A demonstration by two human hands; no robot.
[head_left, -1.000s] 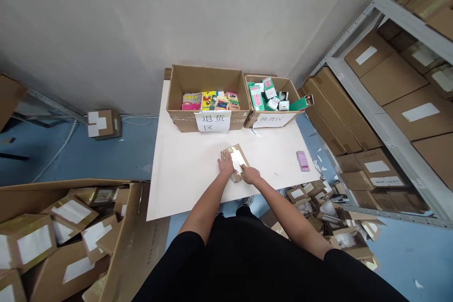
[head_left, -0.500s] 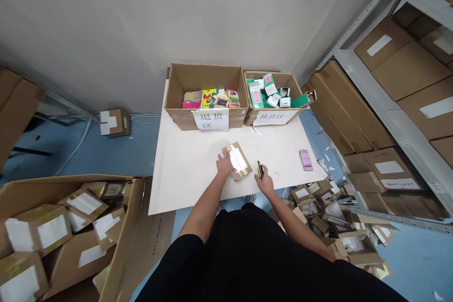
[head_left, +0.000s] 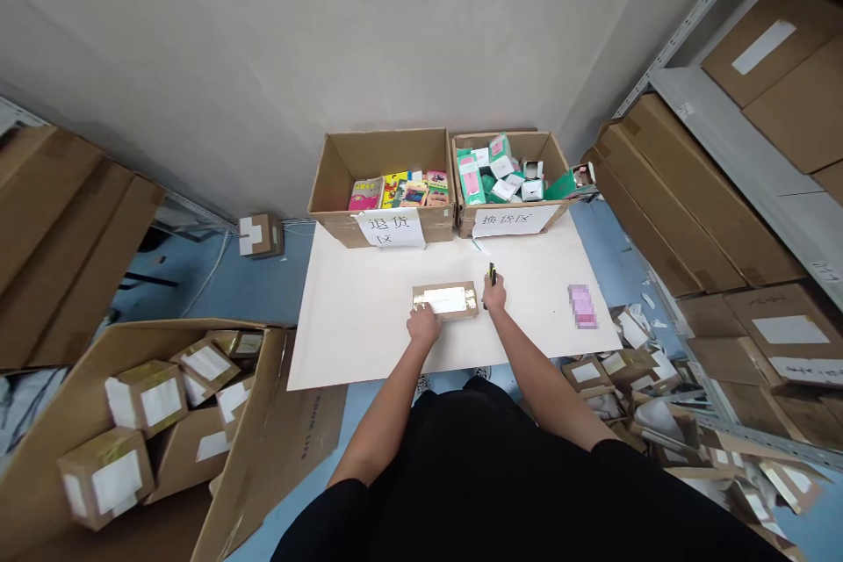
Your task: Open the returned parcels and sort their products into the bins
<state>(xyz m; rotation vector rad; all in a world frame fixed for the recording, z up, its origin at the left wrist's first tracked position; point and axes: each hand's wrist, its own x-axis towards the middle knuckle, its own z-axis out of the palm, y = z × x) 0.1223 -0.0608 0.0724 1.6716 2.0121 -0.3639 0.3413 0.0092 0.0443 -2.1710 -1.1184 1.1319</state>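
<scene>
A small cardboard box (head_left: 444,299) with a white label and shiny tape at its ends lies on the white table (head_left: 356,316). My left hand (head_left: 423,325) grips its near left corner, thumb on top; the other fingers are partly hidden. Just past the box's right end, my right hand (head_left: 494,291) is closed round a black and yellow box cutter (head_left: 492,275) that points away from me. Whether its blade is out is too small to tell. A pink blurred item (head_left: 583,306) lies farther right on the table.
Two open cartons with handwritten signs stand at the table's back: a left carton (head_left: 339,228) of booklets and a right carton (head_left: 464,218) of green-white boxes. A big carton (head_left: 260,404) of parcels is at left. Shelving (head_left: 744,118) and a heap of opened boxes (head_left: 659,404) flank the right.
The small box has turned from slanted to nearly square with the table edge. My left hand has shifted to its near left corner; the right hand with the box cutter has moved slightly farther forward.
</scene>
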